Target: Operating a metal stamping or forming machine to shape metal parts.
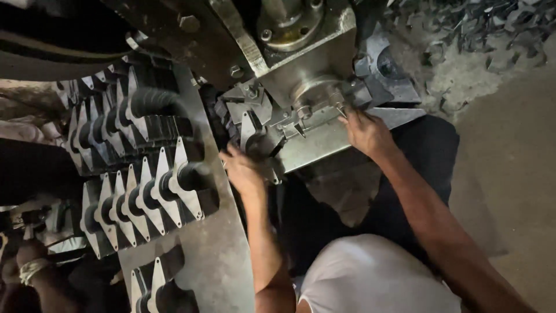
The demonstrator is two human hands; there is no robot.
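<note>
While both hands work at the press head (301, 64), I log what I see, all places rel. to that grey steel block.

Item 1: left hand (243, 171), below-left of press head, fingers curled on a flat metal blank w/ pointed tip (250, 130) standing at the die; grasp looks closed on it.
Item 2: right hand (365, 132), below-right of press head, fingertips pinched at a small part by the round spindle face (315, 95); can't tell exactly what it pinches.
Item 3: stacked blanks (145, 197), left of press head, several rows, silver triangular plates w/ dark tube sockets, standing on edge, touching one another.
Item 4: steel bench plate (214, 255), below-left of press head, bare grey, carries the rows.
Item 5: scrap offcuts (486, 29), right of press head, loose dark heap on floor.
Item 6: concrete floor (509, 162), right and below, dusty brown.
Item 7: second person's hand (29, 266), far left-below, wrist wrapped w/ band.

No packages, labels or signs legible. Room dim, workshop type.
</note>
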